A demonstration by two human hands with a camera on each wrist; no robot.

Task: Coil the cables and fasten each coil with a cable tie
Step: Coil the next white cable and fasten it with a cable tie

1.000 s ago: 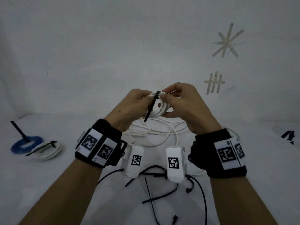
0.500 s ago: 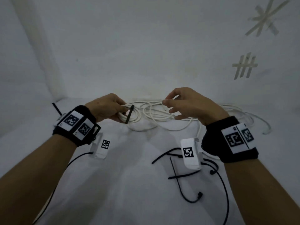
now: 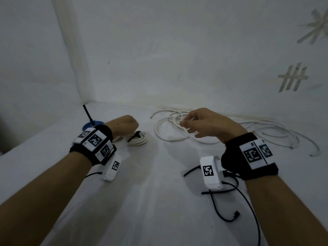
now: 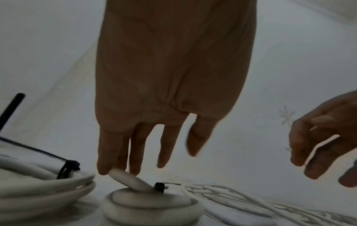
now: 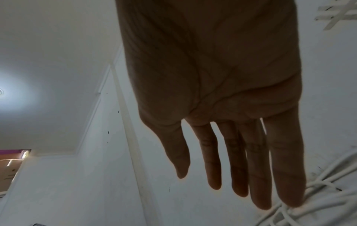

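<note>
A white table (image 3: 150, 201) carries everything, meeting white walls at the back and left. On it near the left rear sits a small tied white cable coil (image 3: 137, 139) with a black cable tie (image 3: 134, 136), just beside a second tied coil (image 4: 44, 188). A blue ring with a black rod (image 3: 92, 124) stands behind. Loose white cables (image 3: 170, 128) sprawl rightward along the back. Black cable ties (image 3: 215, 191) lie nearer, by a black cord (image 3: 229, 219).

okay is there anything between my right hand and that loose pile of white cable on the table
Nothing visible blocks it. Your right hand hovers open right over the loose white cable, with only air between the fingers and the loops. The tied coil sits off to the left under your left hand, out of the path.
</note>
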